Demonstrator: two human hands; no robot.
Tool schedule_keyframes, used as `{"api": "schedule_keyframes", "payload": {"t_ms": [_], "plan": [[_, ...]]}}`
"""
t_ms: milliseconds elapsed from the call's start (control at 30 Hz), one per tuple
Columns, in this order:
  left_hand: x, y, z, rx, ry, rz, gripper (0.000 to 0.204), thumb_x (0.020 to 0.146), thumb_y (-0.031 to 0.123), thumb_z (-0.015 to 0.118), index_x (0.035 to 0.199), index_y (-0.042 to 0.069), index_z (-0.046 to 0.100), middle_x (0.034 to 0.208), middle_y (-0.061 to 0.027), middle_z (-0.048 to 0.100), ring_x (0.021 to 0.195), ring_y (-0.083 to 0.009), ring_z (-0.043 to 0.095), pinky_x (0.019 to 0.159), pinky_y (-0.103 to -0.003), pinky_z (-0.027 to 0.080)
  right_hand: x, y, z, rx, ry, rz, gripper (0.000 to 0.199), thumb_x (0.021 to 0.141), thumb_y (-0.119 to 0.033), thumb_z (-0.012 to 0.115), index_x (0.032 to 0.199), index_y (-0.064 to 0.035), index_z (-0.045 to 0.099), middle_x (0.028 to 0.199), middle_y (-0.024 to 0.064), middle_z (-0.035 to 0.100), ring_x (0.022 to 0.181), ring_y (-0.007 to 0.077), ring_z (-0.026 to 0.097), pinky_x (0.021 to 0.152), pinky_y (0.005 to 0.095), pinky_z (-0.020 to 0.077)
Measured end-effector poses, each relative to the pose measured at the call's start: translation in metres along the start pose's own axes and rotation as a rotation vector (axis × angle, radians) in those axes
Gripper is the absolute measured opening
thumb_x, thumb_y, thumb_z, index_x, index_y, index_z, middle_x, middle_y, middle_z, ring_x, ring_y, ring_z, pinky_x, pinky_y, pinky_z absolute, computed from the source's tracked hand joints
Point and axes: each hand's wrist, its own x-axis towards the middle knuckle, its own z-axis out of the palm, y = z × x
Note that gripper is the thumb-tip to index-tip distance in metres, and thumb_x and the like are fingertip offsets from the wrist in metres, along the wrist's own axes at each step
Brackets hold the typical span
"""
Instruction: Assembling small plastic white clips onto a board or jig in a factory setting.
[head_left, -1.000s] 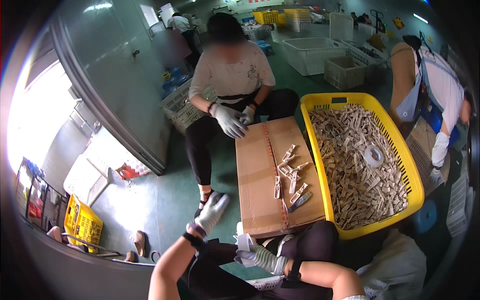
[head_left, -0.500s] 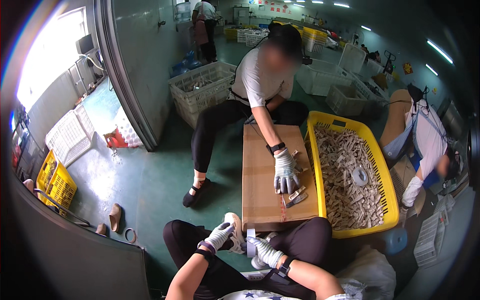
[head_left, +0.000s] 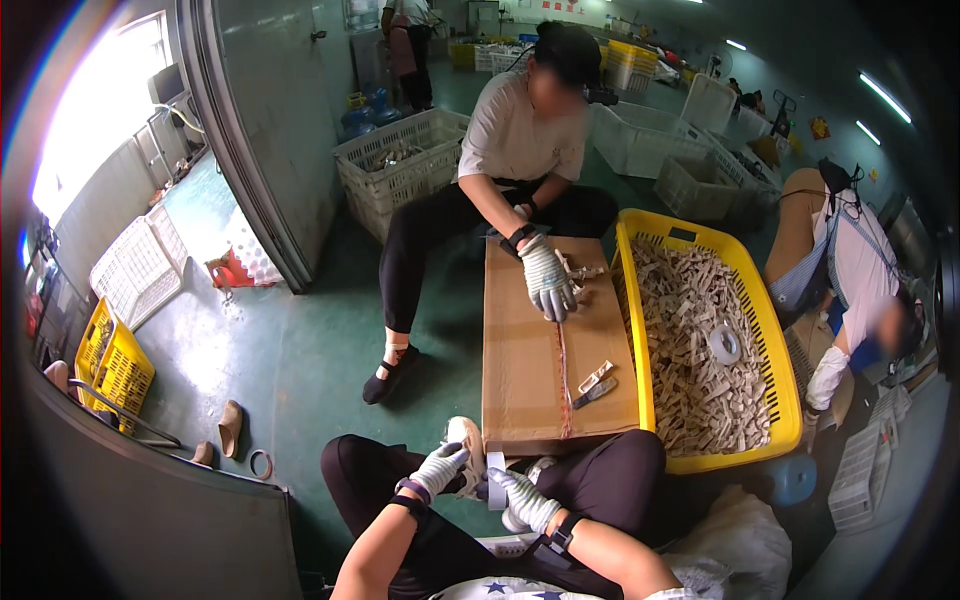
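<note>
My right hand, in a striped grey-white glove, grips a roll of pale tape seen edge-on at the near edge of the cardboard box. Left of it, my left hand, gloved alike, is closed in a pinch above my knee; what its fingertips hold is too small to make out. On the box top lie a dark utility knife and a small pale piece. A red-and-white string runs along it under the gloved hand of a person seated opposite.
A yellow crate full of small beige pieces stands against the box's right side, with a tape roll on top. Another person bends beyond it. A white crate stands behind; shoes and a ring lie on the left floor.
The person opposite has drawn their gloved hand back along the box, showing more of the string, and sits more upright. Some small pieces moved toward the box's far side. My hands barely moved.
</note>
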Motion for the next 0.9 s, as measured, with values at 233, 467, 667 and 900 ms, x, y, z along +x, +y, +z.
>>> {"api": "schedule_keyframes", "payload": {"t_ms": [233,467,667,900], "plan": [[0.004,-0.009,0.004,0.044,-0.013,0.045,0.025,0.091,0.017,0.066,0.113,0.005,0.064,0.097,-0.0008,0.064,0.087,-0.0106,0.058,0.078,-0.025,0.047,0.009,0.002,-0.006,-0.005,-0.018,0.057,0.025,0.093,-0.029,0.061,0.105,-0.0069,0.067,0.099,0.0041,0.069,0.090,0.0160,0.064,0.083,0.0317,0.0501],[0.000,-0.011,0.003,-0.041,-0.022,-0.009,0.024,0.091,0.016,0.065,0.113,0.005,0.065,0.096,-0.0002,0.064,0.085,-0.0101,0.059,0.077,-0.024,0.048,-0.023,-0.024,0.025,-0.097,0.080,-0.052,0.036,0.095,-0.042,0.056,0.107,-0.0098,0.066,0.097,-0.0020,0.061,0.091,0.0114,0.050,0.087,0.0315,0.0405],[-0.010,-0.005,0.012,-0.002,-0.084,-0.043,0.022,0.093,0.010,0.062,0.114,0.005,0.064,0.097,-0.0015,0.066,0.083,-0.0117,0.062,0.073,-0.027,0.052,0.004,0.004,-0.003,-0.195,0.178,-0.098,0.034,0.094,-0.040,0.059,0.108,-0.0096,0.066,0.100,-0.0034,0.061,0.094,0.0108,0.050,0.089,0.0307,0.0394],[0.000,-0.005,0.017,0.147,-0.076,0.328,0.050,0.085,-0.004,0.063,0.132,0.008,0.056,0.115,-0.0006,0.061,0.106,-0.0126,0.055,0.095,-0.027,0.044,0.016,0.011,-0.010,-0.146,0.167,-0.192,0.031,0.093,-0.032,0.061,0.114,-0.0094,0.064,0.106,-0.0019,0.063,0.099,0.0130,0.053,0.090,0.0303,0.0407]]}}
